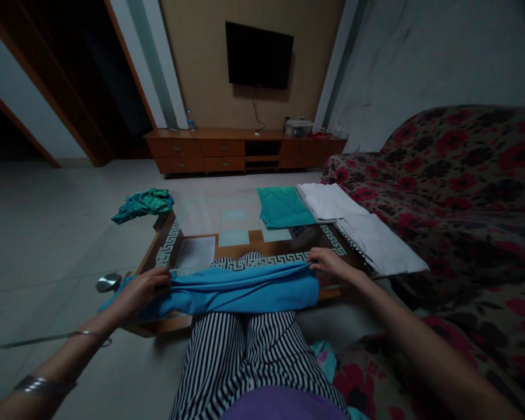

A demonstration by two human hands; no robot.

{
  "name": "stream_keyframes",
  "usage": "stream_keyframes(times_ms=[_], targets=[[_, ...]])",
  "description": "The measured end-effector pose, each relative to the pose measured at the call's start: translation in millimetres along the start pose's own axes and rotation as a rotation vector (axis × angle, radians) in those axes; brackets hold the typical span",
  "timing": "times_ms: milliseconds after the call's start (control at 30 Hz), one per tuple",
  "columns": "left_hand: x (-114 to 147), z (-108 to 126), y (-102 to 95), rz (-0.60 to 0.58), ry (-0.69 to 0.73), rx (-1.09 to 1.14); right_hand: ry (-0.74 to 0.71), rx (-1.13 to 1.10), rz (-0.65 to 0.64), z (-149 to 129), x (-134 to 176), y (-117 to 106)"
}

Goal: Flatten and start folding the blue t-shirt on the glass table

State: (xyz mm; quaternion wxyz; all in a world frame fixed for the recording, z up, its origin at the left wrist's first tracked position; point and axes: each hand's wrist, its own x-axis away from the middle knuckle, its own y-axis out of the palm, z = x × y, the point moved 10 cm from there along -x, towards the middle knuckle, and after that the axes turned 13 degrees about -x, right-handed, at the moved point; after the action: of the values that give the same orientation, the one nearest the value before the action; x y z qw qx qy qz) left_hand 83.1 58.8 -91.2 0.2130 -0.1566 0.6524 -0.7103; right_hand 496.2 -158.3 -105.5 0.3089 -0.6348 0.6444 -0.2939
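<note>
Blue cloth [240,289], soft, light and limp by the look of it, lies stretched across the person's striped knees at the near edge of the glass table [227,224]; its ends seem the best places to grip. Left hand [142,290] closes over the left end, and right hand [328,263] pinches the right corner. Beyond lie folded teal cloth [284,206] and white cloths [359,224].

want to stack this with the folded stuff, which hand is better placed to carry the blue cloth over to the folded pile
Right, probably. The right hand grips the blue cloth at the end nearest the folded teal cloth and white cloths; the left hand is at the far end.
</note>
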Motion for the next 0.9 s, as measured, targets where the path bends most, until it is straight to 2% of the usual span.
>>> stream_keyframes(times_ms=[67,200,433,533,633,800,900], targets=[[-2,5,13.2,-0.034,0.039,0.014,-0.003,0.024,-0.016,4,-3,6],[-5,7,21.6,-0.022,0.103,0.027,-0.017,0.049,-0.065,11,-7,20],[-3,5,25.1,-0.029,0.108,-0.012,-0.109,-0.004,-0.151,19,-7,47],[0,9,19.2,-0.016,0.114,0.009,-0.101,-0.004,-0.138,20,-6,48],[3,14,8.3,0.022,0.120,0.048,-0.072,-0.050,-0.051,16,-8,33],[10,20,-12.4,0.094,0.086,0.145,-0.024,-0.239,0.217,8,-4,-19],[15,23,-25.8,0.144,0.065,0.206,0.020,-0.310,0.315,10,1,-46]])
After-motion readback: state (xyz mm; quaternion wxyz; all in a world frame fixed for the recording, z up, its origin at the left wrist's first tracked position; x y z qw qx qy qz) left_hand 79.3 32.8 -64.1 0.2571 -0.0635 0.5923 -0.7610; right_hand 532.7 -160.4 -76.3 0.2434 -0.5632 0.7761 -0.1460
